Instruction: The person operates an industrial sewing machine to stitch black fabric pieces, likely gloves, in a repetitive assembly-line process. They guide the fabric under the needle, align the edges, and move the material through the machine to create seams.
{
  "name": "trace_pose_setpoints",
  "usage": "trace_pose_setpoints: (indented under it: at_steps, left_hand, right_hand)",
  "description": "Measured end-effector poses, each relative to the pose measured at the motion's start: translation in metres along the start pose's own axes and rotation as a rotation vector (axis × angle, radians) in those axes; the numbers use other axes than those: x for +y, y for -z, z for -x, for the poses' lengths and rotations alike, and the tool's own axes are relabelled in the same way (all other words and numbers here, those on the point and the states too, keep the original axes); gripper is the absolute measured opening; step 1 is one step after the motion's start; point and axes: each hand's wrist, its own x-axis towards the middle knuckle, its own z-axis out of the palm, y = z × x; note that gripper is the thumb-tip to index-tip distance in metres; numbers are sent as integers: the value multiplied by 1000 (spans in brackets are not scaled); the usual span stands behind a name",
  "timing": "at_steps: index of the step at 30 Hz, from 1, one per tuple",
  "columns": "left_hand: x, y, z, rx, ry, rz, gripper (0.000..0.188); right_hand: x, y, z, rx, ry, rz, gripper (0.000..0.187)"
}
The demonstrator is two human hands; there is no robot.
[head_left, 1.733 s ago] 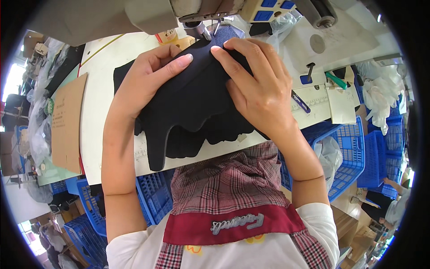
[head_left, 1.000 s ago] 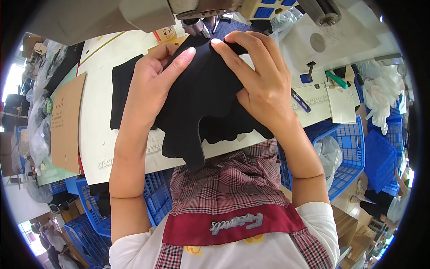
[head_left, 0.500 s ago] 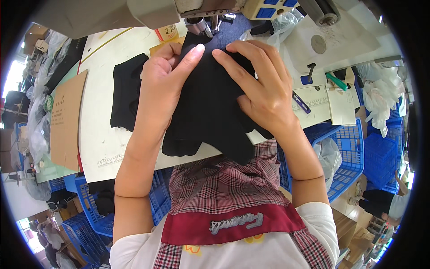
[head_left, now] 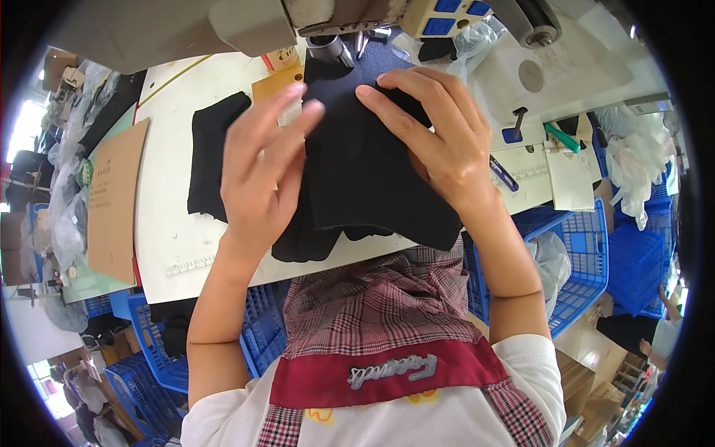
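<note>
So the step here looks like feeding cloth through the sewing machine (head_left: 253,26): a black fabric panel (head_left: 365,164) lies on the near side of that machine, its far end right up by the needle area, though whether the foot is actually down on it is hard to say. The right hand (head_left: 439,130) sits on the panel just short of the machine, index and middle fingertips resting on the cloth with a small gap between them; the thumb is mostly tucked underneath, so no way to tell if it's pinching a fold. The left hand (head_left: 264,164) is blurry, fingers loosely spread, seemingly holding nothing, by the panel's left edge on the machine's near side. Imo the next move calls for those left fingers flat on the cloth, steering it straight toward the machine.
</note>
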Motion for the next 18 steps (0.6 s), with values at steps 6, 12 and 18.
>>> trace_pose_setpoints:
  at_steps: [6, 12, 18]
  left_hand:
    - [5, -4, -8, -41, -67, 139, 40]
    - [8, -11, -7, -3, -53, 99, 40]
    - [9, -13, -10, -15, -43, 50, 43]
  right_hand:
    - [6, -2, 1, 11, -33, -26, 48]
    - [-5, 26, 5, -61, -188, -284, 50]
    - [-10, 41, 11, -146, -164, -248, 54]
